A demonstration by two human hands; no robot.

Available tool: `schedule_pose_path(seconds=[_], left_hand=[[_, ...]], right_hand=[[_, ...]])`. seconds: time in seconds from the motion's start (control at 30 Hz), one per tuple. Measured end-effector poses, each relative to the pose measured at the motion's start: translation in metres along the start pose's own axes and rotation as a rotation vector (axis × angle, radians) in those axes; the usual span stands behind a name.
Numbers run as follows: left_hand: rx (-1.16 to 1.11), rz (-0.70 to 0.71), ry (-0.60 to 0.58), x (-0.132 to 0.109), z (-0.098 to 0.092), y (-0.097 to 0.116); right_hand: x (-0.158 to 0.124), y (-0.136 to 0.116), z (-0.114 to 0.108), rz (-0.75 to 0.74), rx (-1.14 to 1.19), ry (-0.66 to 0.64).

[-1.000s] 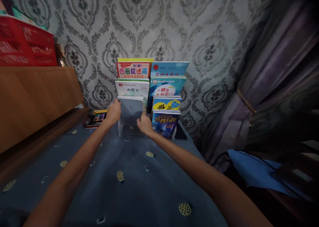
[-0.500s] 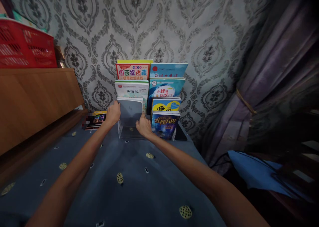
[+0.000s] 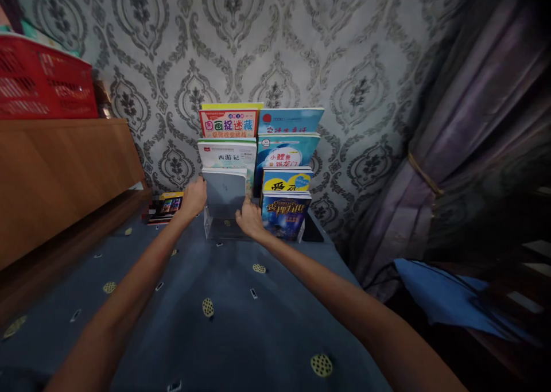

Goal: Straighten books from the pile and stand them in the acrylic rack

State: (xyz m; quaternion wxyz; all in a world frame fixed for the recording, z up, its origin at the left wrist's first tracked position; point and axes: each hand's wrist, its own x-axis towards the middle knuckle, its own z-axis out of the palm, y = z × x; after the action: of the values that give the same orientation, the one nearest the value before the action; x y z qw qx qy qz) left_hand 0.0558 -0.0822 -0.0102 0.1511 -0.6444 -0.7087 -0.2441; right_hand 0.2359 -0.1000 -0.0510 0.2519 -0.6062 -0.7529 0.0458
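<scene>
A grey-covered book stands upright in the front left row of a clear stepped book rack. My left hand is closed on the book's left edge, and my right hand grips its lower right edge. Behind it rise a pale green-white book and a red-and-white picture book. In the right column, a dark blue book stands in front, then a yellow-and-blue book and two light blue books, the nearer below the farther.
Several books lie flat left of the rack. A dark flat object lies at its right. The patterned blue cloth covers the surface. A wooden cabinet with a red basket stands left; a curtain hangs right.
Almost nothing differs. Both hands stay on the grey-covered book at the front left of the rack; the view has shifted very slightly.
</scene>
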Motion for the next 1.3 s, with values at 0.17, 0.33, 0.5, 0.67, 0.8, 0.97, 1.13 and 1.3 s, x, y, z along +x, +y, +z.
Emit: schedule_pose_path(seconds=[0.17,0.33,0.5,0.67,0.8,0.97,1.13,1.3], left_hand=[[-0.013,-0.004,-0.015,-0.001,0.008,-0.003],[-0.035,0.003,-0.019,-0.002,0.013,-0.006],[-0.060,0.028,-0.024,-0.007,0.019,-0.011],[-0.080,0.046,-0.022,-0.010,0.026,-0.015],[-0.105,0.065,-0.014,-0.015,0.032,-0.018],[-0.139,0.096,0.000,-0.024,0.042,-0.024],[-0.167,0.153,-0.014,-0.042,0.052,-0.036],[-0.138,0.174,-0.081,-0.067,0.071,-0.060]], right_hand=[[0.001,0.002,0.005,-0.007,-0.005,0.024],[0.001,0.006,0.009,-0.034,0.004,0.038],[-0.001,0.013,0.021,-0.088,0.025,0.081],[-0.003,0.020,0.037,-0.149,0.045,0.118],[-0.008,0.026,0.047,-0.187,0.077,0.141],[-0.029,0.035,0.064,-0.285,0.127,0.128],[-0.061,0.049,0.090,-0.360,0.320,-0.040],[-0.089,0.060,0.105,-0.375,0.416,-0.160]])
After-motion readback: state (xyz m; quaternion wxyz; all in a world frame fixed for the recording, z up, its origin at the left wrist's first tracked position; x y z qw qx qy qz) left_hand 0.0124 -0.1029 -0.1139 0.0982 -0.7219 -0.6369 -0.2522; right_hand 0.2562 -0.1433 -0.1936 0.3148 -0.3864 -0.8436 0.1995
